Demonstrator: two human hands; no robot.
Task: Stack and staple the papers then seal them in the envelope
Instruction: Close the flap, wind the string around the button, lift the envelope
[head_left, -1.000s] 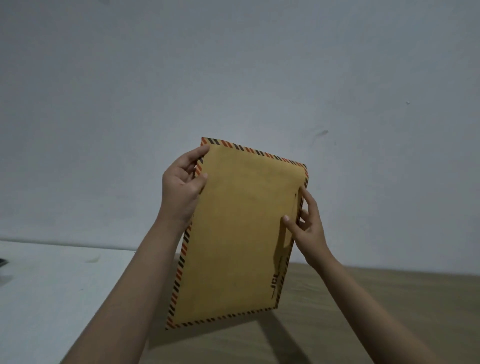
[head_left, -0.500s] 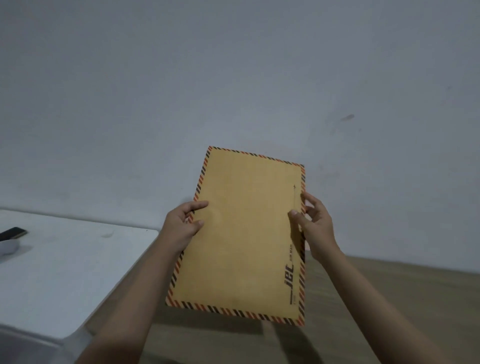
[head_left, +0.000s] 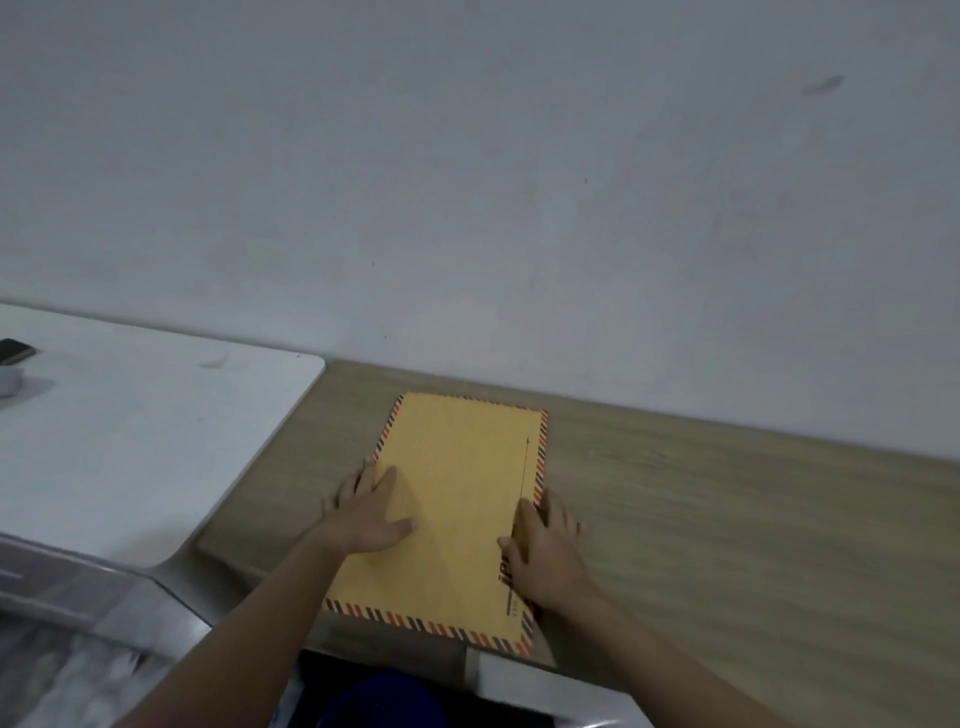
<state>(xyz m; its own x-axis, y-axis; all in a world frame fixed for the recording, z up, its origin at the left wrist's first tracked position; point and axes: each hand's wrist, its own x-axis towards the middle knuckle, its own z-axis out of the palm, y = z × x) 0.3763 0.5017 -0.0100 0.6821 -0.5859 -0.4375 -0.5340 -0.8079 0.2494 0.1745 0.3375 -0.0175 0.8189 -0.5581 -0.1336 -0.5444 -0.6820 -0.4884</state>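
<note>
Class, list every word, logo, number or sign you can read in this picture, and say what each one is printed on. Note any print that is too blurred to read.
Dark bold logo along the right edge of the envelope, partly under the right hand: blurred and covered, not readable.
Small print below that logo: too small to read.
Thin line with an arrowhead on the envelope: a mark, no words.
No other text is visible.

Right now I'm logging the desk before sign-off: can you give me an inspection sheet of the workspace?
Surface: wooden desk, white table adjoining on the left.
Job's things: envelope lying flat on the desk; no papers or stapler in view.
Clutter: dark phone-like object and a white item at the white table's far left edge.
Hands: left hand and right hand pressing flat on the envelope.
Cables: nothing seen.
Surroundings: plain grey wall.
</note>
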